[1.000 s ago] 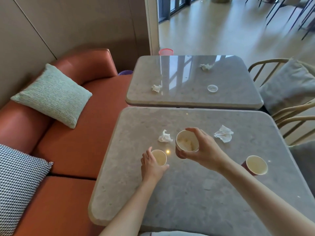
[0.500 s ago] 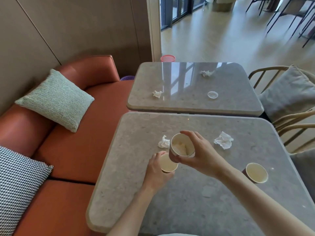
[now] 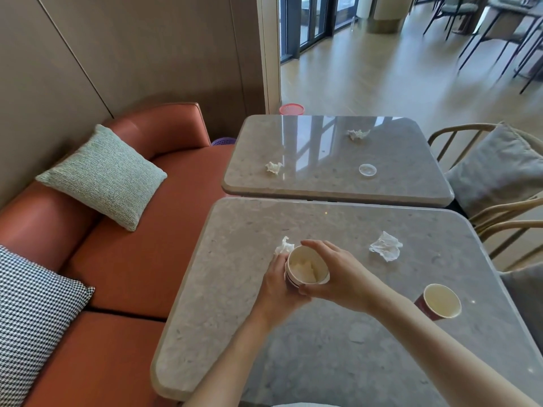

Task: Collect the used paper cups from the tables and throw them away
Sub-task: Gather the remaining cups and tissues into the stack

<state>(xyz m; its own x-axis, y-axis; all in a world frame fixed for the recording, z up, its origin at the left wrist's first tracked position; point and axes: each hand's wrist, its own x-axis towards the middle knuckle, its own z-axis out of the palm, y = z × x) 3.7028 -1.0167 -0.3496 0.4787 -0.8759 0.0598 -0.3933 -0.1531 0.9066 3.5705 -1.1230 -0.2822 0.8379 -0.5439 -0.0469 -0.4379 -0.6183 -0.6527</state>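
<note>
Over the near grey stone table point(image 3: 235, 333) my right hand point(image 3: 338, 277) grips a paper cup point(image 3: 307, 268) with crumpled paper inside. My left hand point(image 3: 276, 286) curls around a second cup from the left, right under the first one; that lower cup is almost wholly hidden, only a striped edge shows. A third paper cup point(image 3: 440, 301), red outside and empty, stands upright at the table's right side.
Crumpled napkins lie on the near table point(image 3: 283, 246) point(image 3: 385, 246) and on the far table point(image 3: 273, 167) point(image 3: 357, 134), where a clear lid point(image 3: 367, 170) also lies. An orange sofa point(image 3: 123, 277) with cushions runs along the left. Wooden chairs point(image 3: 499, 218) stand to the right.
My left hand lifted the small cup off the table and brought it under the cup in my right hand. The two cups now sit together, one inside the other.
</note>
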